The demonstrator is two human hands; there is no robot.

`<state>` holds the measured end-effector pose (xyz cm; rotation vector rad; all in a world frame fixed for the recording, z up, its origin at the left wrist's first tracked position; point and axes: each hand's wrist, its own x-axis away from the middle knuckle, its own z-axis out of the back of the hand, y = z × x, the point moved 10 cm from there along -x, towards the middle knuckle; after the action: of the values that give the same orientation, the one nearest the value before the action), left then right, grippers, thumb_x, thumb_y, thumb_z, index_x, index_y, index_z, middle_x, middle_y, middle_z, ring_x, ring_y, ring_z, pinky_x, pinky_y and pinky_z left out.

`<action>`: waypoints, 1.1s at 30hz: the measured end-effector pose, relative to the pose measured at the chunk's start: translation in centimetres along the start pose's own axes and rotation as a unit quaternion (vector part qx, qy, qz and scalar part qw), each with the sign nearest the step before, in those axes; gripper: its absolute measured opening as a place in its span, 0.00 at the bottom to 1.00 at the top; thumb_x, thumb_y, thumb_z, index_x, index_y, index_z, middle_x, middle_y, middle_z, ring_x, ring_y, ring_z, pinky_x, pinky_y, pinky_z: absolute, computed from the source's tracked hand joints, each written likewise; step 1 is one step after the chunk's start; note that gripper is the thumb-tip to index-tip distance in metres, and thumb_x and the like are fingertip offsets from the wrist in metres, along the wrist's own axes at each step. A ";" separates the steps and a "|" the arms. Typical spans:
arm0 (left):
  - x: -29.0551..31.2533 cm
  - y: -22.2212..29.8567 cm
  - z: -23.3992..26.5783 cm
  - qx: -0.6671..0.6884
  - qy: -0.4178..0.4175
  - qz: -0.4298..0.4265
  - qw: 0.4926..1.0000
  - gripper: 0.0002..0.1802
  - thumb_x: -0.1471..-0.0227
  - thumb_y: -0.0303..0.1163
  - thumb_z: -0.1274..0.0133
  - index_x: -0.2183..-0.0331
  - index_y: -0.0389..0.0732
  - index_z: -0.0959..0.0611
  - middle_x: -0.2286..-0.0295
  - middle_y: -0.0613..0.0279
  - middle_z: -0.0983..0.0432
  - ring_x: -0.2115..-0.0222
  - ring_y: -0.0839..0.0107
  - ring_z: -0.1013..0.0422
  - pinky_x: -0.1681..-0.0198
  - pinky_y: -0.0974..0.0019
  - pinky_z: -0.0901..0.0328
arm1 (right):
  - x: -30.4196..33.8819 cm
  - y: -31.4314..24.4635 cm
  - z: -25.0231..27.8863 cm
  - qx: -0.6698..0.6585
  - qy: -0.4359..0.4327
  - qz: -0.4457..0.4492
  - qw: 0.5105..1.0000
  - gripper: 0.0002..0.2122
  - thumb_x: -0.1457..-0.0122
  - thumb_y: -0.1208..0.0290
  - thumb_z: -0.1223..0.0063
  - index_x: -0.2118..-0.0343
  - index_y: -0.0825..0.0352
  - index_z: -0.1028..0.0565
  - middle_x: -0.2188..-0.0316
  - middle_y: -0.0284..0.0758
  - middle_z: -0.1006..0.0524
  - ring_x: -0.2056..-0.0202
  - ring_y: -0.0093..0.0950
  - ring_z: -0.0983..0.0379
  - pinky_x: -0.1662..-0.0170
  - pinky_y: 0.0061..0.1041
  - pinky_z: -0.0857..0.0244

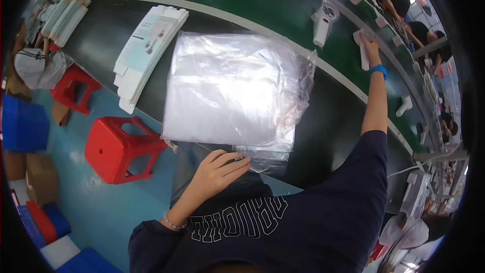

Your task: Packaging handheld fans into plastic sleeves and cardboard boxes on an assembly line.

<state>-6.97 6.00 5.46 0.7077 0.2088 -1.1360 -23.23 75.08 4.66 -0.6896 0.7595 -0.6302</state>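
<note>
My right hand [372, 46] reaches far out to the right over the green conveyor belt [295, 10]. Its fingers are closed round the upper end of a white handheld device [364, 57], whose long handle points back toward me; the hand partly hides its head. Close to my body, my left hand [218, 173] has its fingers stretched out and loosely apart, the tips at the near edge of the clear plastic bags [222, 91]. These bags lie in a flat, shiny stack on the dark worktable [323, 131].
Flattened white and blue cartons [146, 45] lie left of the bags. Bagged handheld fans [323, 23] and another white device [404, 105] sit along the belt. Red stools [118, 146] and a blue bin [24, 123] stand at left. Co-workers sit beyond the belt and at left.
</note>
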 end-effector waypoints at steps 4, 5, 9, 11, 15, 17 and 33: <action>0.1 -0.1 1.2 -0.006 0.015 0.017 1.000 0.11 0.57 0.26 0.40 0.66 0.43 0.17 0.64 0.69 0.20 0.61 0.71 0.25 0.63 0.70 0.32 | 1.6 -2.9 -3.1 -0.007 -0.017 0.003 1.000 0.40 0.58 0.50 0.32 0.46 0.73 0.34 0.52 0.46 0.27 0.50 0.35 0.30 0.46 0.30 0.38; 0.2 0.0 1.3 0.015 0.016 0.018 1.000 0.11 0.57 0.25 0.40 0.66 0.41 0.17 0.64 0.67 0.19 0.63 0.70 0.24 0.65 0.71 0.31 | 1.5 -3.3 -3.3 -0.013 -0.021 0.007 1.000 0.40 0.58 0.50 0.32 0.46 0.73 0.34 0.52 0.46 0.27 0.50 0.35 0.30 0.46 0.30 0.38; 0.5 -1.0 2.4 0.127 0.099 0.100 0.982 0.09 0.59 0.21 0.39 0.70 0.39 0.19 0.67 0.60 0.19 0.67 0.67 0.22 0.69 0.70 0.29 | 3.2 -7.1 -3.8 -0.058 -0.067 0.018 0.996 0.32 0.54 0.54 0.34 0.50 0.73 0.28 0.54 0.42 0.26 0.54 0.31 0.29 0.51 0.27 0.36; 0.6 -2.0 2.4 0.266 0.122 0.186 0.938 0.10 0.61 0.17 0.38 0.74 0.39 0.23 0.69 0.56 0.19 0.70 0.65 0.21 0.69 0.69 0.27 | 4.4 -8.7 -2.4 -0.182 -0.050 0.044 0.981 0.29 0.50 0.57 0.37 0.49 0.72 0.29 0.56 0.39 0.26 0.58 0.28 0.28 0.55 0.25 0.35; -1.1 0.0 2.7 0.345 0.086 0.140 0.924 0.11 0.61 0.14 0.41 0.80 0.37 0.26 0.69 0.54 0.19 0.70 0.66 0.21 0.70 0.70 0.27 | 10.0 -11.2 -0.1 -0.370 -0.053 0.036 0.927 0.22 0.42 0.66 0.49 0.47 0.74 0.33 0.56 0.37 0.26 0.59 0.29 0.28 0.53 0.27 0.37; -1.1 0.5 2.0 0.366 0.067 0.148 0.916 0.09 0.61 0.13 0.43 0.80 0.36 0.25 0.68 0.54 0.19 0.68 0.66 0.22 0.68 0.70 0.28 | 11.9 -10.9 1.6 -0.420 -0.067 0.039 0.904 0.17 0.39 0.65 0.54 0.50 0.70 0.31 0.59 0.37 0.24 0.56 0.31 0.28 0.51 0.29 0.37; 1.3 1.5 0.8 0.355 0.065 0.187 0.913 0.08 0.59 0.16 0.42 0.73 0.37 0.15 0.72 0.60 0.20 0.69 0.66 0.24 0.65 0.69 0.30 | 22.6 -9.7 4.6 -0.460 0.250 -0.143 0.840 0.20 0.47 0.59 0.44 0.59 0.71 0.28 0.60 0.41 0.27 0.59 0.35 0.29 0.56 0.40 0.33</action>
<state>-5.25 4.85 6.01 1.4062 -0.2443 -0.7772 -9.29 54.32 5.42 -1.5817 1.4991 -0.7148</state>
